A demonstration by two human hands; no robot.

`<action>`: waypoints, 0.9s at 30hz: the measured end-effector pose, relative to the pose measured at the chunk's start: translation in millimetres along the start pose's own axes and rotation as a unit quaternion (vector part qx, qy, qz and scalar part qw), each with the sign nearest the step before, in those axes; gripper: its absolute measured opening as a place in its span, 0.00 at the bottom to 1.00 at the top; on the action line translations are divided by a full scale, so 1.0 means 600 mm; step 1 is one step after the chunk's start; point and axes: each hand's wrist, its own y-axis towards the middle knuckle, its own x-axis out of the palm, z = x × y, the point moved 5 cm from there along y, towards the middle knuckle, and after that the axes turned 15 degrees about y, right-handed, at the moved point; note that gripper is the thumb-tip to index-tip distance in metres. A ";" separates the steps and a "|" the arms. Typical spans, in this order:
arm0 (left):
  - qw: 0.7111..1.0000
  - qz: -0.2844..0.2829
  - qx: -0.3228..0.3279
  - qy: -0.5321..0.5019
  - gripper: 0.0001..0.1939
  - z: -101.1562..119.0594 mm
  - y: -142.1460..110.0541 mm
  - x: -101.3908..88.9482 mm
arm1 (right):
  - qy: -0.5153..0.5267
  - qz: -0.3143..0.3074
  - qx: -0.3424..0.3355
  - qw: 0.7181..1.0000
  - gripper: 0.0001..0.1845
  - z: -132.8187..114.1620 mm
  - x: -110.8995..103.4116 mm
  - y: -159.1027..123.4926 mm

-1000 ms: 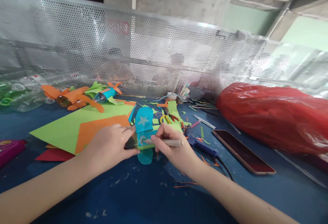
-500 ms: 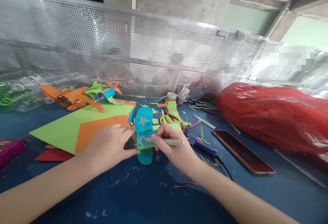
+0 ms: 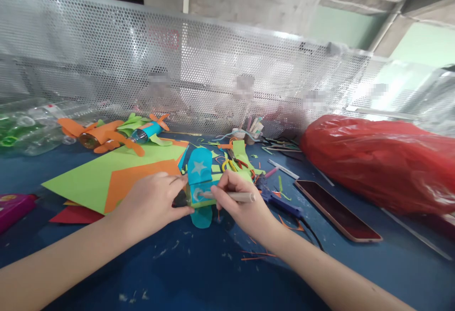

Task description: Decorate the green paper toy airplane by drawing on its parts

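A toy plane made from a plastic bottle, wrapped in blue and lime-green paper, lies in front of me. Its upper blue wing carries a pale star, and the lower wing sticks out toward me. My left hand grips the plane's dark, clear end between thumb and fingers. In my right hand is a light-coloured marker, pinched like a pen. Its tip touches the blue band of the body, at a pale curved mark.
Lime-green paper and orange paper lie at left. Two paper-covered bottle planes stand behind, near clear bottles. A glue gun, phone and red plastic bag are at right. A perforated metal screen rises behind.
Almost nothing differs. The marker has shifted very slightly at the pale mark, while my left hand keeps its hold on the plane.
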 end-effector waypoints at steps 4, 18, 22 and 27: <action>1.000 0.014 0.010 0.008 0.14 0.001 0.000 -0.001 | -0.003 0.000 0.000 1.000 0.15 0.000 -0.001 0.000; 1.000 0.011 0.007 0.005 0.13 0.002 -0.001 -0.002 | 0.002 -0.006 -0.003 1.000 0.15 -0.001 0.001 -0.001; 0.999 0.035 -0.002 -0.004 0.13 -0.002 -0.001 0.003 | 0.001 -0.004 0.004 1.000 0.15 0.002 0.000 -0.002; 0.998 0.058 0.008 0.006 0.14 -0.003 -0.002 0.006 | -0.002 0.000 0.009 1.000 0.14 0.003 -0.001 -0.002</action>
